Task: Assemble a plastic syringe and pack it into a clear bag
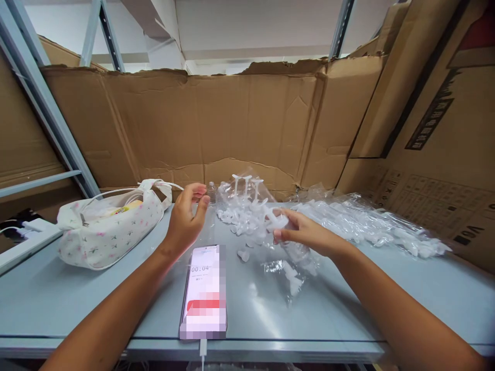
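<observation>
My right hand is closed on a white plastic piece, pinched between thumb and fingers above the table. Just beyond it lies a heap of small white plastic pieces, partly inside a clear bag, with several T-shaped ones standing up at the back. Below the right hand, a clear plastic bag with white pieces in it rests on the table. My left hand hovers left of the heap, fingers loosely bent and apart from the thumb, nothing visible in it.
A phone showing a timer lies at the front edge, cable plugged in. At left are a flowered fabric bag and a white power strip. Filled clear bags line the right side. Cardboard walls the back.
</observation>
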`<state>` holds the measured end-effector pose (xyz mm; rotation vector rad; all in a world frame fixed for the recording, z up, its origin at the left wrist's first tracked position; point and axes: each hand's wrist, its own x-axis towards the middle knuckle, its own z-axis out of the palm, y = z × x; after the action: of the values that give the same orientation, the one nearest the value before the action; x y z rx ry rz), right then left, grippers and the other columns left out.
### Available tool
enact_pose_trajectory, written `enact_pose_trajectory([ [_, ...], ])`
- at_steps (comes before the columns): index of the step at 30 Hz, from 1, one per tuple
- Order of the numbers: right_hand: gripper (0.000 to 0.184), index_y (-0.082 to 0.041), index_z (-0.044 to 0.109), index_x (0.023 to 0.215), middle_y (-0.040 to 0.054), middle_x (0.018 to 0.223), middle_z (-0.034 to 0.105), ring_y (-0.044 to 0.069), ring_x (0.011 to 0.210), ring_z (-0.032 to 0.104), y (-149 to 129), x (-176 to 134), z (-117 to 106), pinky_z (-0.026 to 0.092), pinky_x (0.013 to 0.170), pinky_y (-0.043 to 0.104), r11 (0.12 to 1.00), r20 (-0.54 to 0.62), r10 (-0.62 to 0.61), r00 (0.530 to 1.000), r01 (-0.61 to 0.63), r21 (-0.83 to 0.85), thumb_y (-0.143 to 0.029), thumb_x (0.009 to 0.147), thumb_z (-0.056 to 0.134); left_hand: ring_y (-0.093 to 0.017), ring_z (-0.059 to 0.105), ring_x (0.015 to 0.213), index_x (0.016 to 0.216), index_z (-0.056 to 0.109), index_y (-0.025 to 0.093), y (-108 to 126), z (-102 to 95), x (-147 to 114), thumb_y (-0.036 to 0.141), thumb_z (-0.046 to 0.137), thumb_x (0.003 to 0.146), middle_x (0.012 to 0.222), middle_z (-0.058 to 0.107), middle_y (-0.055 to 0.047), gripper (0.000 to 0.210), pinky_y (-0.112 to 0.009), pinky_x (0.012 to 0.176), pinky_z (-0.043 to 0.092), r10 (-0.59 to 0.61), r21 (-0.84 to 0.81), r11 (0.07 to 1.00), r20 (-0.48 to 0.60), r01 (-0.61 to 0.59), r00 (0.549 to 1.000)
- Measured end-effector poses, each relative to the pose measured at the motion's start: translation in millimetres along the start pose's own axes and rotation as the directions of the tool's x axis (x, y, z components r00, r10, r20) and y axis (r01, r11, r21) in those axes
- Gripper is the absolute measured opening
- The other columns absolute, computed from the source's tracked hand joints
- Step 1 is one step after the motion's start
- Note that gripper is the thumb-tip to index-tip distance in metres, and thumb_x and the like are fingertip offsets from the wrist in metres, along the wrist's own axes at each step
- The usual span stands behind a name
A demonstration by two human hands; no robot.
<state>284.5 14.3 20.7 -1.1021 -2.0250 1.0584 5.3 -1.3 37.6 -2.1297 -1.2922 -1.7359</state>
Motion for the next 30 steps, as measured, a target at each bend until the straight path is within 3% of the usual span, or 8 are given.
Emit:
enact_pose_trajectory([
  [3,0.050,-0.023,0.051,0.118,0.0050,0.086,0.064,0.020,0.076,0.062,1,1,-6,0.048,0.066,0.032,0.997,-0.122,-0.006,0.992,0.015,0.072,-0.043,0.074,0.063,-0.018,0.056,0.095,0.104,0.049,0.019,-1,1.4,3,0.032,0.039,0.091,0.098,0.060,-0.005,0.020,-0.034,0.083,0.045,-0.100,-0.034,0.994,0.018,0.101,0.995],
  [5,0.048,-0.024,0.051,0.117,0.0052,0.088,0.064,0.019,0.076,0.062,2,2,-8,0.049,0.068,0.032,0.993,-0.173,-0.019,0.985,0.039,0.116,-0.043,0.075,0.063,-0.019,0.058,0.089,0.101,0.052,0.020,-1,4.9,3,0.036,0.041,0.090,0.097,0.061,-0.005,0.023,-0.033,0.078,0.046,-0.138,0.035,0.990,0.243,0.133,0.960],
  [7,0.045,-0.024,0.051,0.114,0.0053,0.089,0.064,0.018,0.075,0.061,3,4,-9,0.049,0.068,0.032,0.987,-0.199,-0.025,0.980,0.055,0.148,-0.044,0.076,0.063,-0.020,0.059,0.090,0.106,0.054,0.021,2,12.2,1,0.040,0.045,0.088,0.105,0.060,-0.005,0.028,-0.033,0.076,0.047,-0.087,0.101,0.994,0.549,0.038,0.831],
  [9,0.043,-0.024,0.052,0.111,0.0054,0.090,0.064,0.018,0.075,0.061,4,5,-8,0.049,0.068,0.032,0.982,-0.202,-0.029,0.979,0.066,0.178,-0.045,0.075,0.064,-0.022,0.057,0.098,0.118,0.050,0.023,7,23.9,-4,0.043,0.048,0.085,0.119,0.055,-0.007,0.038,-0.034,0.080,0.047,0.017,0.095,0.985,0.767,-0.141,0.641],
  [11,0.041,-0.025,0.053,0.109,0.0055,0.093,0.064,0.018,0.076,0.061,6,6,-8,0.049,0.068,0.031,0.975,-0.195,-0.040,0.980,0.080,0.206,-0.044,0.075,0.064,-0.026,0.056,0.103,0.127,0.042,0.024,14,39.1,-12,0.048,0.047,0.085,0.121,0.054,-0.009,0.049,-0.036,0.082,0.046,0.044,0.118,0.957,0.844,-0.264,0.535],
  [14,0.041,-0.025,0.053,0.108,0.0056,0.094,0.064,0.017,0.075,0.062,8,7,-8,0.050,0.067,0.031,0.973,-0.205,-0.028,0.978,0.074,0.220,-0.044,0.074,0.065,-0.029,0.060,0.094,0.129,0.042,0.020,21,62.9,-22,0.054,0.044,0.083,0.116,0.057,-0.013,0.057,-0.038,0.074,0.048,0.039,0.166,0.897,0.893,-0.409,0.448],
  [21,0.048,-0.023,0.050,0.114,0.0078,0.093,0.065,0.020,0.080,0.063,6,5,-8,0.051,0.071,0.034,0.979,-0.206,0.017,0.978,0.025,0.200,-0.045,0.074,0.064,-0.020,0.064,0.071,0.103,0.057,0.016,28,91.4,-24,0.022,0.034,0.090,0.099,0.065,-0.011,0.027,-0.029,0.060,0.047,0.031,0.183,0.883,0.897,-0.432,0.442],
  [30,0.051,-0.023,0.048,0.118,0.0090,0.096,0.062,0.022,0.082,0.062,7,5,-7,0.051,0.069,0.034,0.984,-0.196,0.076,0.978,-0.041,0.173,-0.046,0.075,0.063,-0.021,0.064,0.065,0.096,0.057,0.013,33,76.6,-27,0.014,0.037,0.088,0.088,0.066,-0.011,0.021,-0.029,0.055,0.046,0.063,0.204,0.835,0.887,-0.511,0.458],
])
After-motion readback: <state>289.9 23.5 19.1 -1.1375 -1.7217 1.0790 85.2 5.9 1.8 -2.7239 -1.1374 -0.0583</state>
